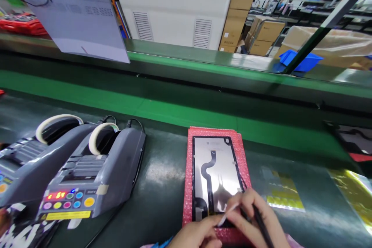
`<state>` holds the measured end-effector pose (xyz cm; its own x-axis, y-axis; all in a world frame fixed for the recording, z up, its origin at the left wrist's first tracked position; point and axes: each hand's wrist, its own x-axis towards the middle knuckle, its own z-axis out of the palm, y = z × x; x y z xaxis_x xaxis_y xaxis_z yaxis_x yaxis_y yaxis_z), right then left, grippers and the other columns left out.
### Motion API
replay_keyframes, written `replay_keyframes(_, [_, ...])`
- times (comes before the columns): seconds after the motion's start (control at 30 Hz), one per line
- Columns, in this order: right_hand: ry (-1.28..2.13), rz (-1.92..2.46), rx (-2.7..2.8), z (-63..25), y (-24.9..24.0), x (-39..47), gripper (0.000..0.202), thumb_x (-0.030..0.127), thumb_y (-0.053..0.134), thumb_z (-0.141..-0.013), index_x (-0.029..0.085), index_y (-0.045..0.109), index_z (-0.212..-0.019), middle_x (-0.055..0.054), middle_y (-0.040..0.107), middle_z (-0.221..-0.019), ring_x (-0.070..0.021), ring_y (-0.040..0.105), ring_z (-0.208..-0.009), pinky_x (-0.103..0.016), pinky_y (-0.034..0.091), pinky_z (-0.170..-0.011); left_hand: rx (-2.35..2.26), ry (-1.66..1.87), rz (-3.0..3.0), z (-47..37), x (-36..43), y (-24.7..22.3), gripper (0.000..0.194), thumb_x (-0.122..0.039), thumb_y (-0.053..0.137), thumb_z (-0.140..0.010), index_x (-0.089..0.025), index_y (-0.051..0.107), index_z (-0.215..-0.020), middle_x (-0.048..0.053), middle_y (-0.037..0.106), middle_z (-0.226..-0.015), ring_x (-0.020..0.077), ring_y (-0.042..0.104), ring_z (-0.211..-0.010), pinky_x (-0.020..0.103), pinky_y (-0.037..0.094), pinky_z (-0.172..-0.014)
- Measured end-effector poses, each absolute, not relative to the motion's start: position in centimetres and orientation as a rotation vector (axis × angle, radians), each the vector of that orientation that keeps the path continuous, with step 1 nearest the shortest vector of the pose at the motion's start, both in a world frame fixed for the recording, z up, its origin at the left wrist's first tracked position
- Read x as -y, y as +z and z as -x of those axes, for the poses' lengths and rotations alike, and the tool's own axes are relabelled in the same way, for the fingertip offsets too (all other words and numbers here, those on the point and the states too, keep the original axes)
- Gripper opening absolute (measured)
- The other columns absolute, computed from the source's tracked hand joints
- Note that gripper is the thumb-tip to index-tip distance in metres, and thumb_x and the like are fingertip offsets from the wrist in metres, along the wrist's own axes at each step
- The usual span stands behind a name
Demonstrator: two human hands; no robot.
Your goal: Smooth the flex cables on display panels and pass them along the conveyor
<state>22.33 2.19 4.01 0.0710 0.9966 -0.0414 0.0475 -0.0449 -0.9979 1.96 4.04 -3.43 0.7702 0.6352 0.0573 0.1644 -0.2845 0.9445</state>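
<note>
A display panel (217, 170) with a silvery back, black border and black flex cable lies on a pink bubble-wrap pad (189, 170) on the dark green bench. My left hand (194, 235) rests at the panel's near edge, fingertips on it. My right hand (257, 217) is over the panel's near right corner. It holds a thin dark tool like a pen or tweezers and pinches a small white strip against the panel. Both hands meet at that near edge and hide it.
Two grey electric tape dispensers (87, 174) (26, 155) with white tape rolls stand at the left. Shiny yellow film sheets (283, 192) lie to the right. A green conveyor belt (174, 108) runs behind, with another panel (354, 141) at far right. Boxes and a blue bin (300, 60) sit beyond.
</note>
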Motion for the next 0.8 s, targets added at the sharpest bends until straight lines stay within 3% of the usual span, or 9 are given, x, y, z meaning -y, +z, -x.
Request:
replay_keyframes(0.13, [1.039,1.413,1.163,-23.3,4.2,-5.6,0.04,0.04,0.071,-0.09,0.027,0.036,-0.073,0.004,0.063,-0.073,-0.0152,0.057,-0.064,-0.024,0.045,-0.059,-0.92,0.877,-2.404,-2.4,-4.7,-3.3,0.034,-0.025,0.035,-0.104,-0.025,0.064,-0.121,0.003,0.067,-0.075,0.0194,0.064,-0.069,0.027,0.051,-0.065])
replay_keyframes(0.33, [0.897,1.474,1.431,-21.6,1.1,-9.3,0.033,0.039,0.062,-0.092,0.028,0.037,-0.074,0.002,0.064,-0.073,-0.0188,0.059,-0.065,-0.031,0.042,-0.064,-1.266,0.826,-2.606,-2.9,-6.1,-2.7,0.024,-0.022,0.052,-0.096,-0.028,0.069,-0.113,0.002,0.063,-0.082,0.022,0.056,-0.082,0.038,0.046,-0.09])
replay_keyframes(0.43, [0.769,1.566,1.556,-20.6,0.7,-9.6,0.03,0.033,0.061,-0.092,0.028,0.038,-0.074,0.003,0.066,-0.072,-0.0203,0.059,-0.067,-0.034,0.037,-0.071,-1.256,0.865,-2.64,-2.7,-6.7,-2.0,0.023,-0.025,0.054,-0.095,-0.03,0.069,-0.112,-0.001,0.062,-0.081,0.021,0.055,-0.084,0.038,0.039,-0.098])
replay_keyframes(0.63, [0.738,1.652,1.678,-20.1,0.6,-9.5,0.026,0.027,0.061,-0.092,0.026,0.041,-0.076,0.006,0.066,-0.076,-0.0212,0.061,-0.07,-0.037,0.03,-0.079,-1.254,0.987,-2.634,-2.7,-7.2,-1.1,0.029,-0.03,0.044,-0.102,-0.03,0.073,-0.103,0.0,0.064,-0.079,0.0213,0.053,-0.084,0.038,0.032,-0.095])
replay_keyframes(0.8, [0.743,1.672,1.705,-20.0,0.1,-9.7,0.027,0.028,0.062,-0.094,0.026,0.041,-0.077,0.005,0.07,-0.081,-0.0229,0.063,-0.078,-0.04,0.027,-0.084,-1.251,1.016,-2.639,-2.7,-7.2,-1.6,0.022,-0.028,0.051,-0.099,-0.03,0.074,-0.101,-0.002,0.073,-0.102,0.0238,0.052,-0.102,0.04,0.021,-0.109])
